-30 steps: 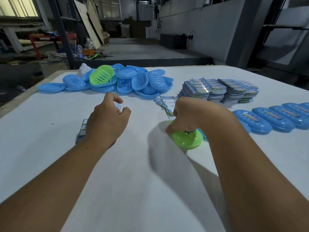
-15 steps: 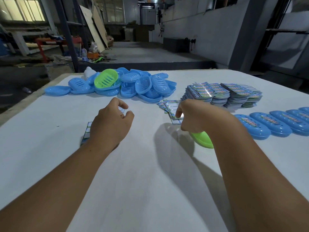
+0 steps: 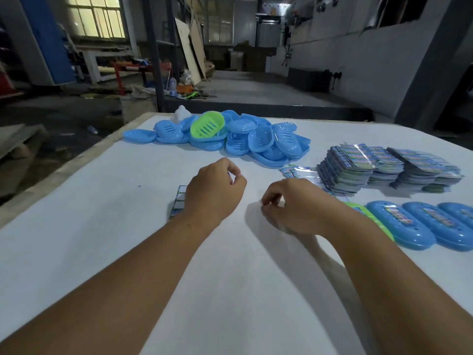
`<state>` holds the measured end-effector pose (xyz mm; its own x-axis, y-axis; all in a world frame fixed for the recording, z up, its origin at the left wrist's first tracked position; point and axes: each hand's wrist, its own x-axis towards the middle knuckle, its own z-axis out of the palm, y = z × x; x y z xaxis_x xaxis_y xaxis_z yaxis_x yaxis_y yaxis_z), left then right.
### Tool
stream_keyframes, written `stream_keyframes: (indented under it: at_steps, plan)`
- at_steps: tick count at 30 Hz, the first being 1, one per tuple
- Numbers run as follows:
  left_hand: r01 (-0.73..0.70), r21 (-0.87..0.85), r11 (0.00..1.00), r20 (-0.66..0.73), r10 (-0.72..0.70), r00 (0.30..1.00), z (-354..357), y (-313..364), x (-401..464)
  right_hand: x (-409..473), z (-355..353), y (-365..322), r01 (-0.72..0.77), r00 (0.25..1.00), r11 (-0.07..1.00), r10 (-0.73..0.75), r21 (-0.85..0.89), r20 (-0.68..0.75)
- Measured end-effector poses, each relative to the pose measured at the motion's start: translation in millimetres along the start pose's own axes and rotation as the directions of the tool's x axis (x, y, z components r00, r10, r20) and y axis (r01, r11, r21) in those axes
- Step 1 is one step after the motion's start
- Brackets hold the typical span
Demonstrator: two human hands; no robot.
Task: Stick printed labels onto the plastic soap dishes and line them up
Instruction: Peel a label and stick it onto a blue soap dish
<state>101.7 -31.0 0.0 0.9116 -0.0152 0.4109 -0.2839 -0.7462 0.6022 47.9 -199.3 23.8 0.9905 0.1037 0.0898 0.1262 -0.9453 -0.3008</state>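
Note:
My left hand (image 3: 215, 192) hovers over a sheet of labels (image 3: 179, 201), thumb and forefinger pinched together on what looks like a small label. My right hand (image 3: 294, 208) hangs just above the table with fingers loosely curled and holds nothing. A green soap dish (image 3: 362, 210) lies upside down at the left end of a row of labelled blue dishes (image 3: 399, 221), mostly hidden behind my right forearm. Unlabelled blue dishes (image 3: 256, 139) are heaped at the back, with one green dish (image 3: 207, 124) on top.
The white table (image 3: 115, 239) carries tall stacks of printed labels (image 3: 358, 165) at the right and a few loose labels (image 3: 297, 171) beside them. The table's left edge drops to a cluttered workshop floor.
My right hand carried the green dish right, set it at the left end of the blue row, let go and drew back toward the middle. My left hand stayed over the label sheet.

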Motion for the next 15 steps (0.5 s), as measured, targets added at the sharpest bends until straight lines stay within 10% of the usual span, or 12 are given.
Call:
stream_keyframes:
  at_steps: [15]
  plan:
    - [-0.157,0.269,0.95,0.156,0.118,0.981,74,31,98,6,8,10,0.091,0.994,0.996,-0.091,0.014,-0.054]
